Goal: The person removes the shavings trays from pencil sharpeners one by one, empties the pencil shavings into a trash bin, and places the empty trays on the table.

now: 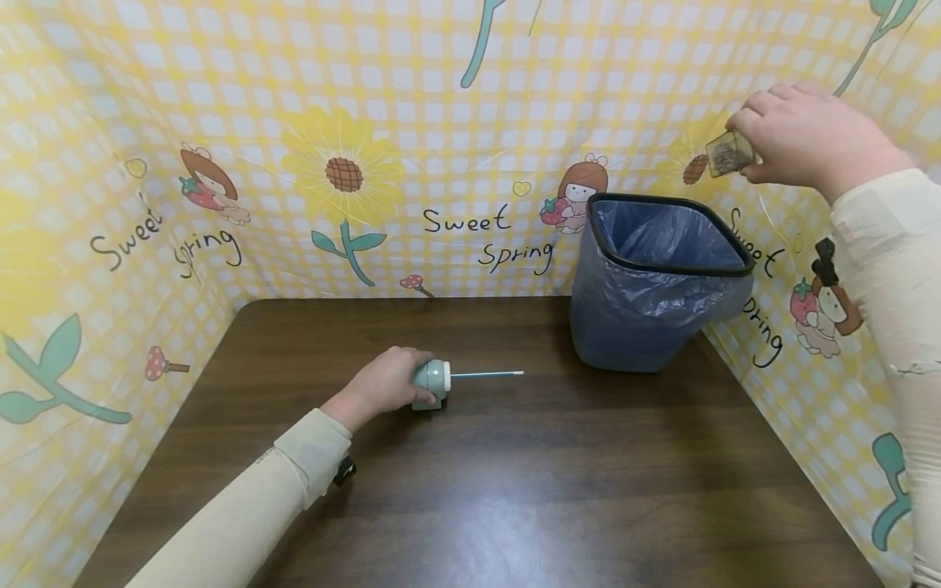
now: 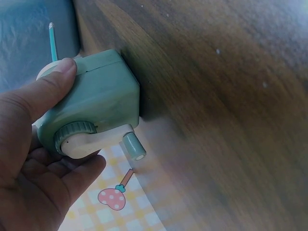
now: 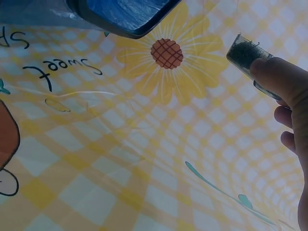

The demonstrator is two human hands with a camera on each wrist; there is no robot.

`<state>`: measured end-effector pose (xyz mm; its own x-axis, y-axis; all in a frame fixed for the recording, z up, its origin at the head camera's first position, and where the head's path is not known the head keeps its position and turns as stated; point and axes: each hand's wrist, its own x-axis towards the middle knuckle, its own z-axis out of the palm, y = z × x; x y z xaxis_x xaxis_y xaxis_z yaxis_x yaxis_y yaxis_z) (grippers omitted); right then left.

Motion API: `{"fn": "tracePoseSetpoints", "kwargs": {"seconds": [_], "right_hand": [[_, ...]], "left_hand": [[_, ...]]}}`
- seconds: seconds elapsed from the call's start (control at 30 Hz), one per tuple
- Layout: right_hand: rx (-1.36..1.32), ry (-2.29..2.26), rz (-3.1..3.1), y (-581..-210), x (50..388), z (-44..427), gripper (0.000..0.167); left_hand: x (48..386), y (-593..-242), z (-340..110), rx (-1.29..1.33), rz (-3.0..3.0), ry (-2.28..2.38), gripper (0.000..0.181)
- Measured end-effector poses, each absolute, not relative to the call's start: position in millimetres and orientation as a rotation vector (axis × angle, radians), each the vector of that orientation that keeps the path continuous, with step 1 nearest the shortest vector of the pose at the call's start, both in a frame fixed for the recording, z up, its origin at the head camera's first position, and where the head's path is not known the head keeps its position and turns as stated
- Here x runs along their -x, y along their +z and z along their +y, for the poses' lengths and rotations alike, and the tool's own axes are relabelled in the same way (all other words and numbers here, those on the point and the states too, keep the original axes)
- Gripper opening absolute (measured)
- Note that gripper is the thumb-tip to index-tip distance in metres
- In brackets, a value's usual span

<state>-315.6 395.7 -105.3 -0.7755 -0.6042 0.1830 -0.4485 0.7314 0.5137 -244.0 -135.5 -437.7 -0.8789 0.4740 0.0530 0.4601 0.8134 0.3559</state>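
Observation:
A green crank sharpener lies on the table in my left hand, a blue pencil sticking out of its white end. In the left wrist view my thumb presses the sharpener body, and the crank handle faces the camera. My right hand pinches a small clear container, raised above the right rim of the bin. Dark shavings show inside the container in the right wrist view, with my thumb on its side.
A blue bin with a black rim and a plastic liner stands at the table's back right. The brown table meets a yellow checked cloth at the back and sides.

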Motion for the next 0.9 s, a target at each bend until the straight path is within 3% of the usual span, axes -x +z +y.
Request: {"fn": "tracePoseSetpoints", "kwargs": {"seconds": [0.9], "right_hand": [[-0.831, -0.715, -2.592, -110.9, 315.6, 395.0, 0.074]], "left_hand": [[242.9, -436.3, -135.5, -0.748, 2.946, 0.543, 0.071]]}}
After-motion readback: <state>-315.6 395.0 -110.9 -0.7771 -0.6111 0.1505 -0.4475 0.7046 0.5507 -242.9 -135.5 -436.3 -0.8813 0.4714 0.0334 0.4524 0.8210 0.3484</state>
